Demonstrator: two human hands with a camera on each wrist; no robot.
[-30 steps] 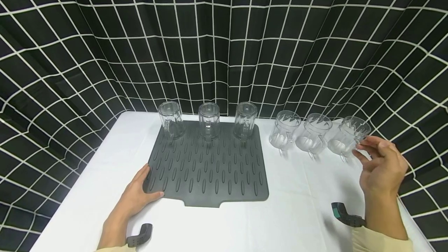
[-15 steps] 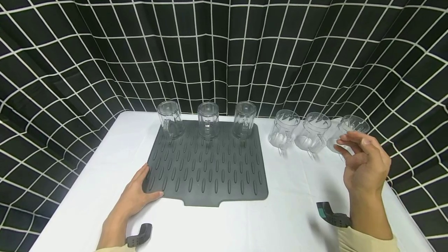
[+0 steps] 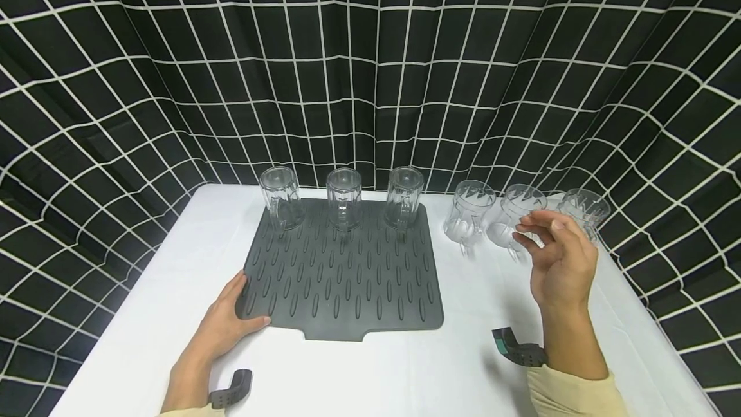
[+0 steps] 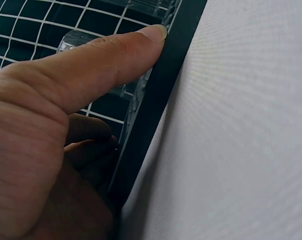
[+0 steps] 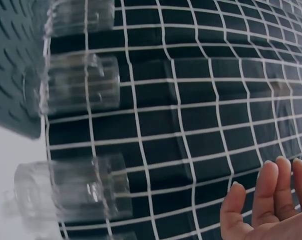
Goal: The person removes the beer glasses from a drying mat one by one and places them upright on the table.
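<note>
My left hand [image 3: 217, 324] rests at the near left corner of a dark grey drying mat [image 3: 347, 282]. Its straight thumb [image 4: 125, 52] lies on the mat's front edge, and its fingers lie along the left side. Over the table on the right, my right hand [image 3: 564, 266] is raised with loosely bent fingers and nothing between them. It overlaps the middle upright glass mug [image 3: 515, 201] and partly hides the far right mug [image 3: 587, 203]. Left of these stands another upright glass mug [image 3: 469, 214], handle toward me.
Along the mat's back edge stand three upside-down glass mugs: a left one [image 3: 282, 198], a middle one [image 3: 344, 198] and a right one [image 3: 404, 198]. A black curtain with white grid lines [image 3: 370, 82] surrounds the white-covered table [image 3: 428, 372] at the back and sides.
My right hand has moved left, away from the far right mug to in front of the middle upright one, with nothing in it. The left hand and all mugs have stayed in place.
</note>
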